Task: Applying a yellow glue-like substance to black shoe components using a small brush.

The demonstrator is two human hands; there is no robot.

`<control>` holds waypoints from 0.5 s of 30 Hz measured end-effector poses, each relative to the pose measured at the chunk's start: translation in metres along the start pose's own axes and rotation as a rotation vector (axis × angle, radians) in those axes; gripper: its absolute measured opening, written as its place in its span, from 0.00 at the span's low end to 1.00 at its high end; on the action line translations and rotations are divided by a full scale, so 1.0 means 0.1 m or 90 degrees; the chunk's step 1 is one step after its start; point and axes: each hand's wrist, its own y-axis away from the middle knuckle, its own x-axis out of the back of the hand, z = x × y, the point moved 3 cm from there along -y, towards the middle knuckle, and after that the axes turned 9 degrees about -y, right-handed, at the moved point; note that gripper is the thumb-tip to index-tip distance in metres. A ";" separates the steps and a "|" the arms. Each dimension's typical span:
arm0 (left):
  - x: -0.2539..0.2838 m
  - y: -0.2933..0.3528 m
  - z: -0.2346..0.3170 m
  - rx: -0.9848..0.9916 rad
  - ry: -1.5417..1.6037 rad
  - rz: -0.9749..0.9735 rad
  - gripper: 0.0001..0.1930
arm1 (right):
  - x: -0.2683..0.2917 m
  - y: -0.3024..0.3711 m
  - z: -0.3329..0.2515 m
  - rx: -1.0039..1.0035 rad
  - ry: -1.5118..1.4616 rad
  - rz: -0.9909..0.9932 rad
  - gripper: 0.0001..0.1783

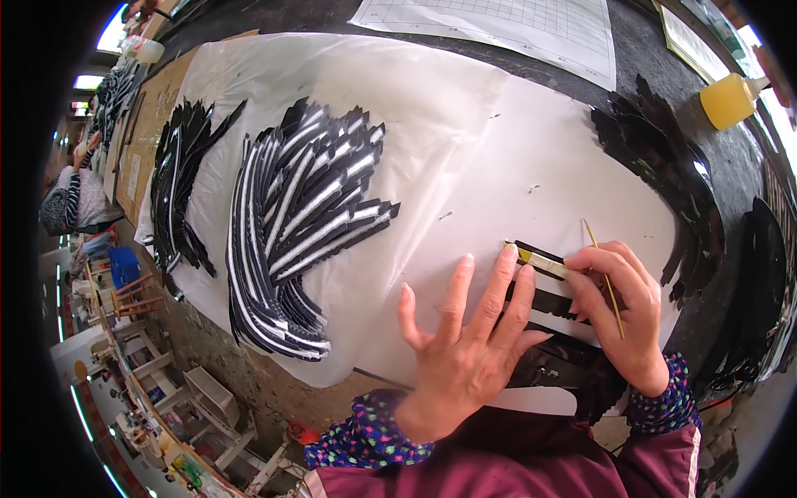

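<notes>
My left hand [477, 344] lies with fingers spread on a white sheet [465, 174]. Its index fingertip presses the end of a narrow white strip [545, 264] with a yellow end, which lies along a black strip [540, 249]. My right hand [623, 307] pinches the other end of the white strip between thumb and index finger. A thin yellowish stick [613, 292] is tucked among the same hand's fingers. Shorter black pieces [548, 305] lie just below the strip. Under and beside my hands is a shiny black pile [564, 365], partly hidden.
Left of my hands sits a fanned stack of black strips with white stripes [315, 216]; farther left lies a darker bundle [178, 191]. Black pieces [672, 166] line the right side. At the far right stand a yellow-filled bottle [730, 104] and, farther back, a gridded paper [515, 29].
</notes>
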 end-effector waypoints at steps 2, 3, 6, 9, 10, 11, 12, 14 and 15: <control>-0.01 0.01 0.00 0.007 0.004 -0.001 0.30 | -0.01 0.01 -0.02 0.028 0.035 -0.004 0.11; -0.01 0.01 0.00 0.012 0.010 -0.001 0.30 | -0.02 0.03 -0.05 0.079 0.088 0.005 0.12; -0.01 0.00 0.00 0.020 0.012 -0.002 0.30 | -0.04 0.08 -0.06 0.124 0.148 0.017 0.14; -0.02 0.01 0.01 0.015 0.008 -0.007 0.30 | -0.05 0.08 -0.02 0.135 0.169 0.027 0.14; -0.03 0.01 0.00 0.016 0.009 -0.007 0.30 | -0.05 0.08 -0.02 0.153 0.183 0.034 0.14; -0.02 0.01 0.00 0.008 0.003 -0.009 0.30 | -0.05 0.08 -0.02 0.152 0.184 0.033 0.14; -0.02 0.01 0.00 0.001 -0.003 -0.011 0.31 | -0.05 0.08 -0.02 0.137 0.169 0.039 0.14; -0.02 0.02 0.00 0.001 -0.007 -0.014 0.30 | -0.06 0.08 -0.02 0.121 0.153 0.044 0.14; -0.02 0.01 0.00 -0.001 -0.009 -0.016 0.30 | -0.05 0.08 -0.02 0.113 0.154 0.048 0.14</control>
